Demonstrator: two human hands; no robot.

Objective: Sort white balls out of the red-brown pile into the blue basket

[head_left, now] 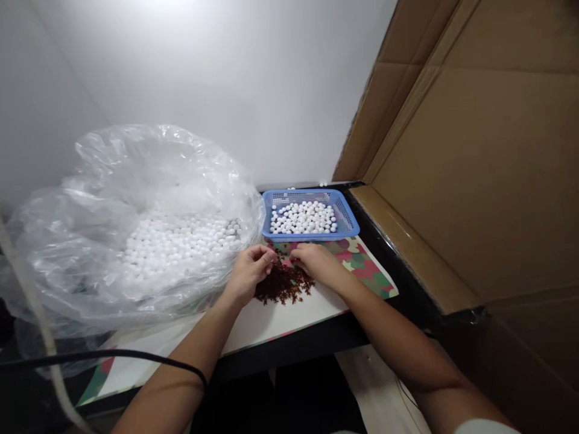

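Observation:
A heap of small dark reddish-brown pieces (287, 284) lies on the patterned paper (325, 302) in front of me. Over its left side, my left hand (253, 268) has thumb and fingertips pinched together; whatever is between them is too small to name. My right hand (316, 263) is at the heap's upper right, fingers curled down and closed, their tips partly hidden. Just beyond both hands, a blue plastic basket (312, 237) holds many small white balls (303, 218). The two hands are a short distance apart.
A large clear plastic bag (90, 241), full of more white balls (176, 244), stands at the left. Cardboard (474, 150) rises on the right. A black cable (136, 354) crosses near my left forearm. A few loose balls (322, 184) lie behind the basket.

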